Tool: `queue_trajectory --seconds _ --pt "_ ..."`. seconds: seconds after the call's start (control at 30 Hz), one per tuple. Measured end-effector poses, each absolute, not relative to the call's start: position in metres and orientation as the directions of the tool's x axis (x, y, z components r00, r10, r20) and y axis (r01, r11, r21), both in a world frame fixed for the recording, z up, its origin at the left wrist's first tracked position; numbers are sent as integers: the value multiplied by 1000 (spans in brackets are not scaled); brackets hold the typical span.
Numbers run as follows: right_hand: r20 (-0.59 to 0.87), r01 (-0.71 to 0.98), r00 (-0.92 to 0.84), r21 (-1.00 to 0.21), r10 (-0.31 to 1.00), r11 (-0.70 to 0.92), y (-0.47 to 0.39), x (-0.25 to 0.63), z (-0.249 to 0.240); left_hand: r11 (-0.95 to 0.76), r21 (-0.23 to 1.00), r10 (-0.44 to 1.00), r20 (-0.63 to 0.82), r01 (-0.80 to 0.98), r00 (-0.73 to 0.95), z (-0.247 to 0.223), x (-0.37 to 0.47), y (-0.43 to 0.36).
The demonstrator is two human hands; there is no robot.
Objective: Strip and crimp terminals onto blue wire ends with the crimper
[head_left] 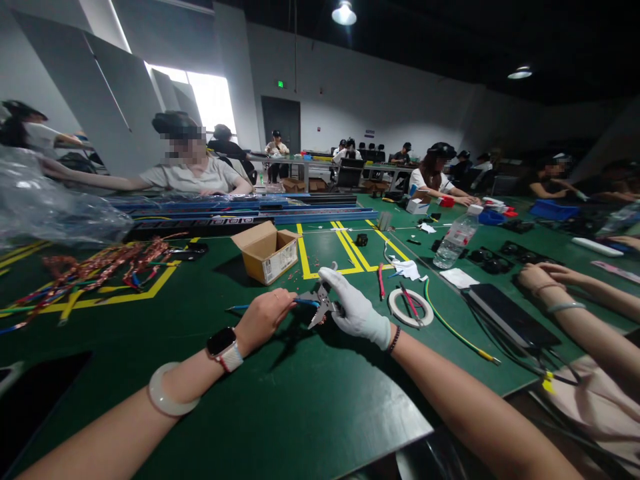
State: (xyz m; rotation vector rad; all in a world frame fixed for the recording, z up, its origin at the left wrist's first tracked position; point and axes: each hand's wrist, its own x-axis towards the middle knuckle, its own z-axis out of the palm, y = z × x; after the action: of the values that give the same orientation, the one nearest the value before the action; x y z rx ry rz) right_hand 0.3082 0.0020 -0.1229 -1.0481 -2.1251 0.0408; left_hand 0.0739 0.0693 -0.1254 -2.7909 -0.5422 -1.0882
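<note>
My bare left hand (265, 313) is closed around a blue wire (240, 307), whose tail sticks out to the left. My right hand (357, 310), in a white glove, grips a wire stripper (323, 305) with metal jaws. The blue wire's other end reaches to the stripper's jaws, and a bit of copper shows just below them. Both hands are held above the green table (300, 407). Behind them stands an open cardboard box (273, 257). To the right of my gloved hand lies a roll of white tape (425, 313), with a red-handled tool (411, 303) across it.
Bundles of copper wire (110, 267) lie at left, near a clear plastic bag (55, 200). On the right are a green-yellow cable (455, 330), a water bottle (456, 239), a black power brick (510, 317) and another person's arms (570, 293). Blue rails (310, 215) lie across the back.
</note>
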Motion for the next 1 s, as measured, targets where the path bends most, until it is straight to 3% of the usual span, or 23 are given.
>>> queue_trajectory --seconds 0.3,0.63,1.0 --pt "587 718 -439 -226 680 658 7 313 -125 -936 37 297 617 350 729 -127 69 70" --pt "460 897 -391 -5 797 442 0 309 -113 -941 -50 225 649 336 726 -128 69 70" --pt "435 965 -264 122 861 234 3 311 -112 -899 43 377 583 436 720 -125 72 64"
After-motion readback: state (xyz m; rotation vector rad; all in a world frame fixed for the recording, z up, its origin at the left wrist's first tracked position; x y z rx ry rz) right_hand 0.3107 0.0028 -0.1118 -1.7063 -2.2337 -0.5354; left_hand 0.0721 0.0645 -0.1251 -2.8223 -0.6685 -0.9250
